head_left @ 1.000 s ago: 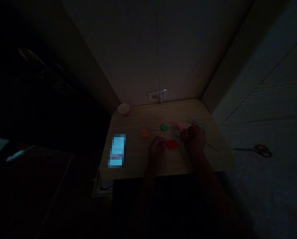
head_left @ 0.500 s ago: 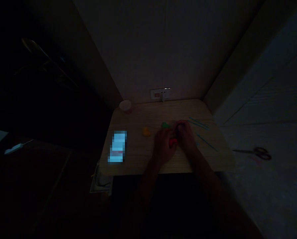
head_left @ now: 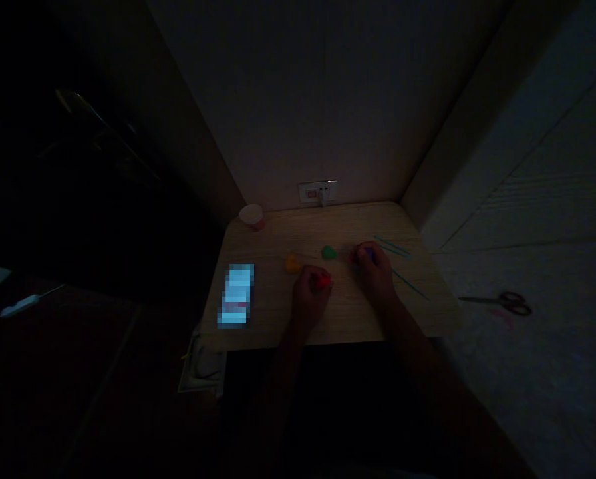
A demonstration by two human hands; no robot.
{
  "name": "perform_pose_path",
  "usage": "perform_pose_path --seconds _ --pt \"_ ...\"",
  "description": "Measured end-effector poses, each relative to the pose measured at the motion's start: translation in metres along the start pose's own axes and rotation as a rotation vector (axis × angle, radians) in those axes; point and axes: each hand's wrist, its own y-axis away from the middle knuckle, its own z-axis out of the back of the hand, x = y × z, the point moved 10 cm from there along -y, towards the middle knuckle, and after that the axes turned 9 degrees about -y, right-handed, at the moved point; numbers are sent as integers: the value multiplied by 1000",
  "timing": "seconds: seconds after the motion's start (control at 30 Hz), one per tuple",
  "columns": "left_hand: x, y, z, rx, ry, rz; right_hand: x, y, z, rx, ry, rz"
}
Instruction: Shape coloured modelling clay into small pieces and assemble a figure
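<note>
The room is very dim, so small details are hard to make out. My left hand is closed around a red lump of modelling clay, which shows at the fingertips above the table. To its right, my right hand has its fingers closed on a small purple-blue thing; its kind is unclear. A bit of red shows at those fingertips too. Between and beyond the hands lies a green clay lump. An orange clay lump rests just left of my left hand. The pink lump is not distinguishable now.
Thin blue-green sticks lie on the table's right side. A lit phone is at the left, and a paper cup stands at the back left corner. Scissors lie on the pale surface to the right. A wall socket sits behind.
My hands came together around the red clay, then parted. My left hand moved back left with the red lump. The right hand moved slightly left, to where the pink lump lay.
</note>
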Motion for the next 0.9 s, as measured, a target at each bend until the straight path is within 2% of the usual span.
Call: perform_pose_path --seconds 0.1,0.27,0.37,0.47,0.53,0.67,0.77,0.9 --pt "18 -1 10 -44 310 139 4 -2 6 -54 -41 16" --pt "21 2 12 -3 472 209 5 -1 4 -46 -183 -49" --pt "23 8 18 -82 550 244 14 -1 -1 7 -237 11" --pt "34 18 21 -177 669 360 19 0 -4 31 -233 51" --pt "36 20 16 -160 733 418 21 1 -5 43 -235 52" --pt "19 14 0 0 856 401 17 1 -5 61 -262 4" --pt "14 13 -9 68 814 401 6 0 -5 69 -328 -71" --pt "22 14 -8 64 620 394 -4 -1 -4 58 -382 -114"
